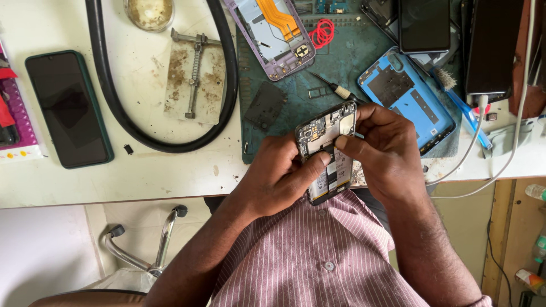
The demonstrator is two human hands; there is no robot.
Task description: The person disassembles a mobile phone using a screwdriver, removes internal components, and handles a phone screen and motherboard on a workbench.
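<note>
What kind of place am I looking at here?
Most likely a phone repair bench. Both hands, left hand and right hand, hold an opened phone with its insides bare. Around it lie a blue back cover, a purple phone frame and a green work mat.

Both forearms rise from the lower edge of the view and converge just above the person's chest, bare from the elbow down, the sleeves of a striped shirt ending near the elbows. The left hand (278,173) lies palm toward the body, its fingers (298,149) curled round from the left and its thumb stretched right across the front, tip pressing flat. The right hand (387,150) arches over from the right side, wrist bent, knuckles up; its thumb and forefinger pinch together close beside the left thumb's tip. The remaining right fingers fold loosely beneath. The two hands nearly touch at the thumbs.
</note>
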